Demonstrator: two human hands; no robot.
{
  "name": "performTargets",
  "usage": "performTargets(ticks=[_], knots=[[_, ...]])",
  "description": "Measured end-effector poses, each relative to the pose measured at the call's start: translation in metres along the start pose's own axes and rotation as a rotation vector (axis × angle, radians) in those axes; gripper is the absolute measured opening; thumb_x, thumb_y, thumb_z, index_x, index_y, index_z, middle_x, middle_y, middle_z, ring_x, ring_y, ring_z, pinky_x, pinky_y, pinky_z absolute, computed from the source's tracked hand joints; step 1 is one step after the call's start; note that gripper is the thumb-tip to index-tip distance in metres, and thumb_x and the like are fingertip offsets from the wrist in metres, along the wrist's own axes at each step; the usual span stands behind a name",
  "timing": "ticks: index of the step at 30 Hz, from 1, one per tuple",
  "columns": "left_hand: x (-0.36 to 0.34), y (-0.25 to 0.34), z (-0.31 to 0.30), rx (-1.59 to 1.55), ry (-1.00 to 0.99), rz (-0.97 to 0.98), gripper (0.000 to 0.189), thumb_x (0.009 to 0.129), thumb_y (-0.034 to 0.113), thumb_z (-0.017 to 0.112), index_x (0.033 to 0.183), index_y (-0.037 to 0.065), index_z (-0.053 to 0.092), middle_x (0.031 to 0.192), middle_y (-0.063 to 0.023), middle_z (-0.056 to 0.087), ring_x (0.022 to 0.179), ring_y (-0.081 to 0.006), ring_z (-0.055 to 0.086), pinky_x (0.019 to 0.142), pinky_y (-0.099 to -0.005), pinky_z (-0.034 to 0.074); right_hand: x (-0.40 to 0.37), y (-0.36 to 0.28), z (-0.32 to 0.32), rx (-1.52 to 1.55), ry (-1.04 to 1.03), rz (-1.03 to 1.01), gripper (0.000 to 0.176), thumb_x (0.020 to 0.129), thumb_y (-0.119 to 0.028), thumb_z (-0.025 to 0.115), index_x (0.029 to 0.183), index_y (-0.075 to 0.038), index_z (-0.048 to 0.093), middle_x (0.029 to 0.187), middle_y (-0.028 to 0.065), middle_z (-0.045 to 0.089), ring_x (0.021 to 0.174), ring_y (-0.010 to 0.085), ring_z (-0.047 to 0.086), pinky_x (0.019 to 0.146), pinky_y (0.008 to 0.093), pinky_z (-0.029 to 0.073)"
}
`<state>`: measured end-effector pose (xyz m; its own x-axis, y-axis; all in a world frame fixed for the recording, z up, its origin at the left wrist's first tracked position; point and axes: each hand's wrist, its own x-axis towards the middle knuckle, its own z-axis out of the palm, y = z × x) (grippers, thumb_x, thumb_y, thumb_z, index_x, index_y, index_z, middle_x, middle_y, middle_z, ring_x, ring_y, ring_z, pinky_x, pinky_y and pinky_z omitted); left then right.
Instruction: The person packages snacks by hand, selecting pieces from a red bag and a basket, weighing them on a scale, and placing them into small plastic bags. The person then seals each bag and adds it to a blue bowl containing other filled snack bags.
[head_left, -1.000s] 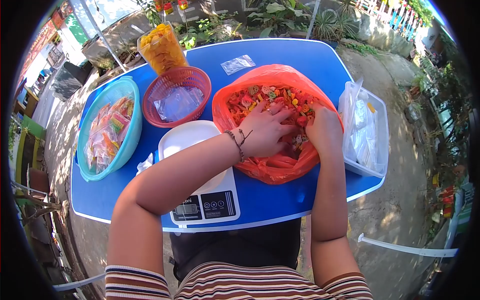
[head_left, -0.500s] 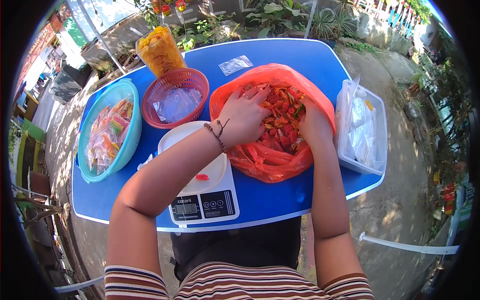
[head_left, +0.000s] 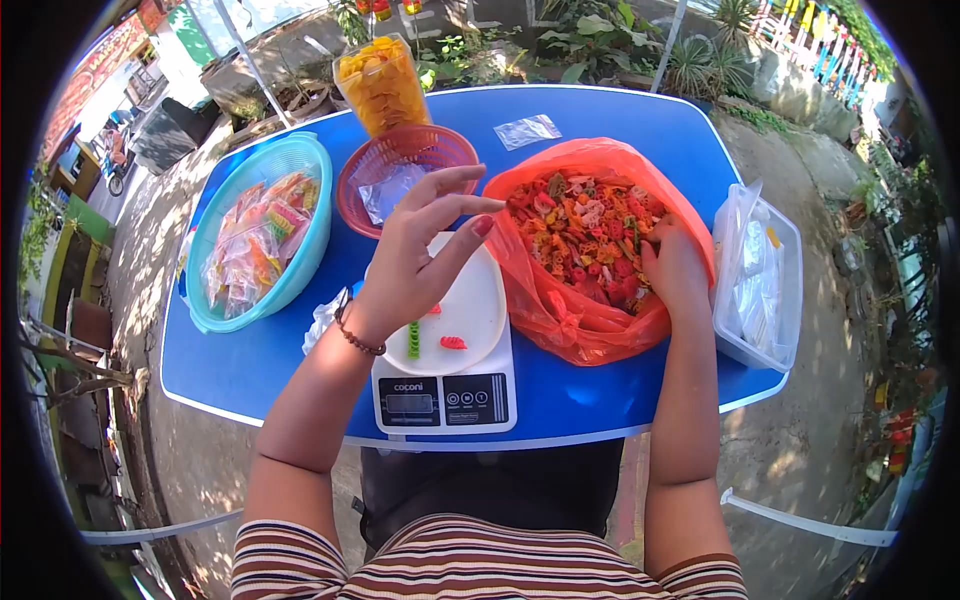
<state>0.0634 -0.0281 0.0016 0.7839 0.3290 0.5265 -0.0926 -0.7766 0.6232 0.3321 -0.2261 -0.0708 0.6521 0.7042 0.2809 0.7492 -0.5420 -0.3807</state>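
Since the earlier frame, the left hand [head_left: 412, 258] has left the bag and is now in the air above the scale, at the centre of the frame. Its fingers are apart, and between them I see nothing. Largest is the blue counter [head_left: 600, 400], which carries all these things. On its right half stands the red plastic bag [head_left: 575, 325], open, full of colourful pieces [head_left: 590, 230]. Right hand [head_left: 680, 265] is inside the bag, at its right side, with the fingertips among the pieces; if they are closed on something, I cannot tell. At the left is the turquoise basin [head_left: 318, 240] with filled packets [head_left: 262, 245]. White scale [head_left: 500, 385] stands at the lower centre, and its round plate [head_left: 478, 300] bears one green piece [head_left: 414, 340] and, just beside, one red piece [head_left: 453, 343].
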Motion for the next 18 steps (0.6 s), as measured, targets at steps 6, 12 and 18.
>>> performTargets(ticks=[6, 12, 18], knots=[[-0.047, -0.014, -0.014, -0.103, 0.121, -0.025, 0.025, 0.101, 0.019, 0.058, 0.114, 0.003, 0.074, 0.124, -0.0208, 0.067, 0.115, -0.0347, 0.065, 0.098, -0.0424, 0.05, -0.002, -0.014, -0.003, 0.082, 0.143, -0.025, 0.011, 0.08, -0.006, 0.072, 0.086, 0.003, 0.07, 0.099, 0.0162, 0.067, 0.094, 0.0344, 0.066, 0.086, 0.0425, 0.053], [-0.066, -0.031, -0.024, -0.057, 0.228, -0.003, 0.032, 0.103, 0.027, 0.055, 0.109, 0.002, 0.075, 0.116, -0.0164, 0.07, 0.112, -0.0301, 0.065, 0.098, -0.0392, 0.049, -0.022, -0.101, -0.027, 0.162, 0.245, -0.393, 0.012, 0.077, -0.005, 0.076, 0.086, 0.0, 0.072, 0.096, 0.0129, 0.069, 0.094, 0.0308, 0.066, 0.083, 0.0398, 0.053], [-0.069, -0.036, -0.027, 0.145, 0.351, 0.15, 0.02, 0.088, 0.015, 0.066, 0.105, 0.007, 0.075, 0.107, -0.0095, 0.071, 0.101, -0.0274, 0.064, 0.094, -0.0394, 0.045, -0.037, -0.176, 0.007, 0.435, -0.082, -0.525, 0.015, 0.08, 0.001, 0.073, 0.094, 0.001, 0.074, 0.103, 0.0152, 0.068, 0.098, 0.0322, 0.066, 0.086, 0.0403, 0.053]])
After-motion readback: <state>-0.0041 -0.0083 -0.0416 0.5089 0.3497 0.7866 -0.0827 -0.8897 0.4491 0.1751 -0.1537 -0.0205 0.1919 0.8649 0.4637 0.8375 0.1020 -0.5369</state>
